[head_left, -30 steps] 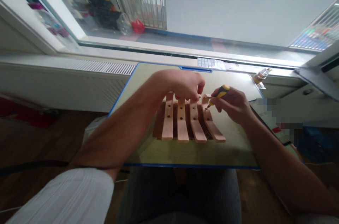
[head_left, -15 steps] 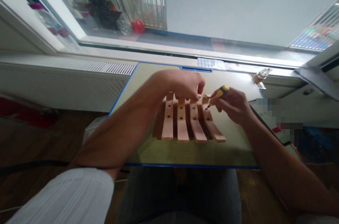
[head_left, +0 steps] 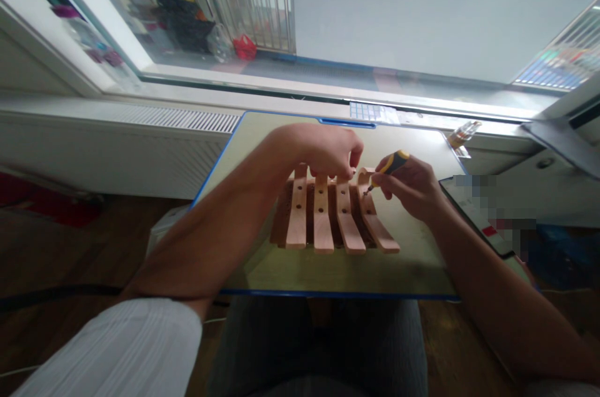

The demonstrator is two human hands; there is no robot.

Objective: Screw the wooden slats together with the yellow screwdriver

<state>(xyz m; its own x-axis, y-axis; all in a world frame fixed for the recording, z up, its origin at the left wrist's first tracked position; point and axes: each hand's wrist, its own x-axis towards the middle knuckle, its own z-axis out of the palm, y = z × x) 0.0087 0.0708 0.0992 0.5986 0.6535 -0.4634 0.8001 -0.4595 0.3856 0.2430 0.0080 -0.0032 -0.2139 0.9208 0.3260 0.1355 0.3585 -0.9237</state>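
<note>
the right hand [head_left: 415, 185] has thumb and fingers wrapped round the handle of a yellow-and-black screwdriver [head_left: 394, 162], and it is the nearer of the two hands to the rightmost wooden hook [head_left: 379, 229], which lies just to its left. the shaft slants down and leftward out of that grip, its tip at the upper stretch of the hook, beyond the dark hole that shows closer to the person (whether the tip sits in a second hole or on a screw head is too small to tell). the hook's long axis runs from its curled far end toward the person, veering right at the near end, so the tool meets it at a slant rather than lying along it.

the left hand [head_left: 334, 150] is bent over the far ends of the three other wooden hooks [head_left: 323, 229], fingers curled downward; they are partly hidden, so i cannot tell whether they clasp anything. all four hooks lie side by side, spaced apart, on a brown board [head_left: 280, 228] in the middle of the blue-edged table [head_left: 337, 275].
</note>
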